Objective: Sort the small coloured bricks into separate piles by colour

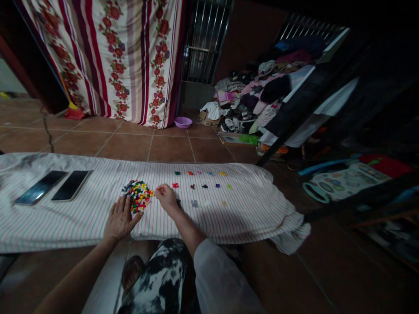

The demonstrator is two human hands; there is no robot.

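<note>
A pile of small multicoloured pieces (140, 192) lies on a striped cloth (98, 209). My left hand (120, 218) rests flat at the pile's near left edge, fingers spread. At the pile's right side, my right hand (166, 197) has its fingertips pinched together; anything between them is too small to make out. Right of that hand, small single-colour clusters sit in rows, among them a dark green one (177, 173), a red one (176, 186), a yellow one (223, 173) and a grey one (194, 203).
Two phones, one on the far left (41, 187) and another beside it (71, 186), lie on the cloth. Beyond, on the tiled floor, are a purple basin (183, 122), a red broom (74, 112) and heaped clothes (255, 93). A striped floral curtain (131, 56) hangs behind.
</note>
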